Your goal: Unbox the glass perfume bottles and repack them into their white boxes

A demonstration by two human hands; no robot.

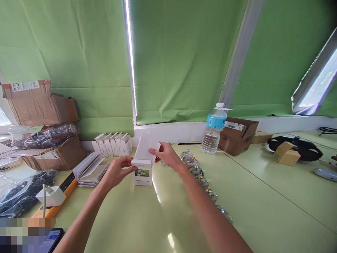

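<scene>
A small white box [142,180] with a flower picture on its front stands upright on the table ahead of me. My left hand [117,171] pinches its upper left edge between thumb and fingers. Behind and above the box rises a plain white panel [143,147]; I cannot tell whether it is part of the box or a separate piece. My right hand [168,157] grips the panel's right side, thumb in front. Close to my right forearm runs a row of small clear glass-like pieces [196,170] with yellowish details.
Several white boxes [113,144] stand at the back left, beside stacked white folded cards [92,172]. An orange power strip [56,207] and phone [51,240] lie left. A water bottle [212,133] and brown carton [237,137] stand back right; stacked cartons [60,149] back left.
</scene>
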